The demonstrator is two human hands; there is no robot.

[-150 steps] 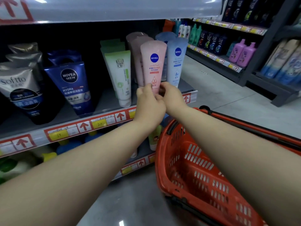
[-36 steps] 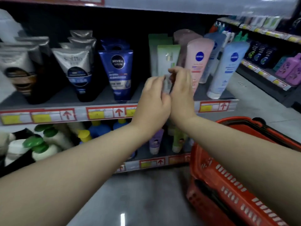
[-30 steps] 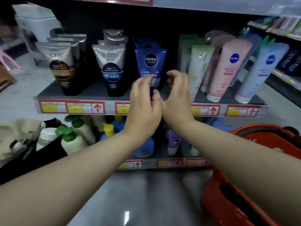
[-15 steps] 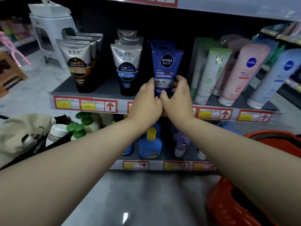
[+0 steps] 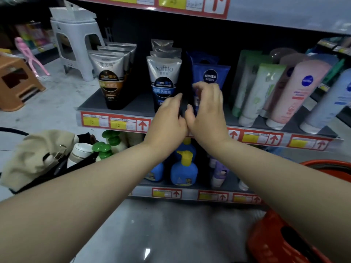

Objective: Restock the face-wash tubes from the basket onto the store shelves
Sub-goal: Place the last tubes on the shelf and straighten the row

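Blue tube (image 5: 210, 76): upright on shelf (image 5: 136, 103).
Left hand (image 5: 167, 118): beside it, fingers straight, empty.
Right hand (image 5: 207, 109): before it, curled, grip unclear.

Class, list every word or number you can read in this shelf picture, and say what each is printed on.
"Softto": on the grey tube.
"NIVEA MEN": on the blue tube.
The pink tube has a round logo: too blurred to read.
Chinese print on the tubes: too blurred to read.
Price tags: figures too small to read.
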